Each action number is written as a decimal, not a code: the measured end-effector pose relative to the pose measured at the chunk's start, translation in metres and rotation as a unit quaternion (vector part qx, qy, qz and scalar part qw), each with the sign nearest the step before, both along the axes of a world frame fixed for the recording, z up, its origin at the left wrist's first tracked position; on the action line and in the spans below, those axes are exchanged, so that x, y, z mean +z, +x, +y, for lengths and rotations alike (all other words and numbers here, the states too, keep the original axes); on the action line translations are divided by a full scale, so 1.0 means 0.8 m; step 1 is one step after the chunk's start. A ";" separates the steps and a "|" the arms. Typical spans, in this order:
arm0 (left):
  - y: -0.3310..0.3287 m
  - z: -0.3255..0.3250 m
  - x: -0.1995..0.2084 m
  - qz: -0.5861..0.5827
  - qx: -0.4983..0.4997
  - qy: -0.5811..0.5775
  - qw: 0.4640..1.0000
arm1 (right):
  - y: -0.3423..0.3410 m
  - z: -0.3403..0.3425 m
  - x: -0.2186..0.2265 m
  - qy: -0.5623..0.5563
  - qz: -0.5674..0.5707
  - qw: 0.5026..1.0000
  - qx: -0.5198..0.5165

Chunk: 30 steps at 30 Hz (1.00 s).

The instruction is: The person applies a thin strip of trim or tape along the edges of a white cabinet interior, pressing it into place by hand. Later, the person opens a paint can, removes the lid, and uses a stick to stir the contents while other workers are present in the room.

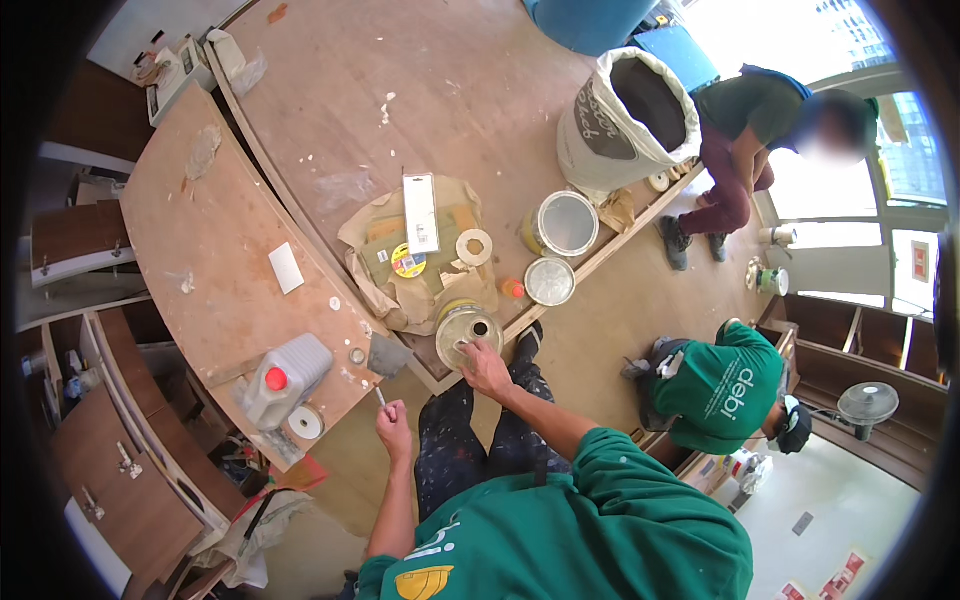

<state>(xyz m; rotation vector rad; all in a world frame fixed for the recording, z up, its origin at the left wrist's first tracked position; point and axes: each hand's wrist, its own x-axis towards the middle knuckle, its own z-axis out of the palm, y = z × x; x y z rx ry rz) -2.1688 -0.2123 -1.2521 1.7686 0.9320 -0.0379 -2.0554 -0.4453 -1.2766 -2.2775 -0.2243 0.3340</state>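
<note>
My left hand (395, 428) is closed in a fist at the corner of the wooden worktop, with a thin pale rod (379, 396) sticking up out of it. Just beyond the rod lies a flat grey square piece (388, 357); whether the two are joined I cannot tell. In front of me a round metal can (458, 318) stands at the table's corner, a dark round opening in its top. My right hand (485, 370) reaches onto this top from the near side, its fingers bent against it beside the opening. Their exact grip is partly hidden.
A jug with a red cap (290, 380) and a tape roll (306, 422) occupy the left worktop. Beyond the can are brown paper, a yellow tape roll (408, 261), an open bucket (568, 223) and a large white sack (630, 120). Two people, one in green (722, 392), are to the right.
</note>
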 end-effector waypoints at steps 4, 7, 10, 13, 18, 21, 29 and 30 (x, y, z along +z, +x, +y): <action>-0.002 0.002 0.005 -0.002 0.016 -0.007 1.000 | 0.016 0.010 -0.003 -0.046 0.038 0.998 0.019; -0.008 0.009 -0.012 -0.033 -0.019 0.034 0.999 | 0.022 0.020 -0.009 -0.105 0.059 0.993 0.003; 0.007 0.005 0.007 -0.013 -0.007 0.026 1.000 | 0.021 0.031 -0.014 -0.147 0.042 0.988 -0.001; 0.014 0.012 -0.005 -0.004 0.024 -0.066 0.998 | 0.019 0.031 -0.024 -0.190 0.005 0.982 0.004; 0.054 0.001 0.014 -0.001 0.073 -0.145 0.987 | 0.041 -0.004 -0.015 -0.126 0.080 0.987 0.061; 0.063 -0.007 0.012 0.012 0.035 -0.165 0.986 | 0.036 -0.041 0.007 -0.085 0.121 0.982 0.117; 0.122 -0.087 0.037 0.133 -0.041 -0.226 0.964 | 0.067 -0.133 0.197 0.006 0.137 0.980 0.147; 0.126 -0.106 0.043 0.150 -0.045 -0.231 0.960 | 0.068 -0.146 0.214 0.016 0.099 0.982 0.162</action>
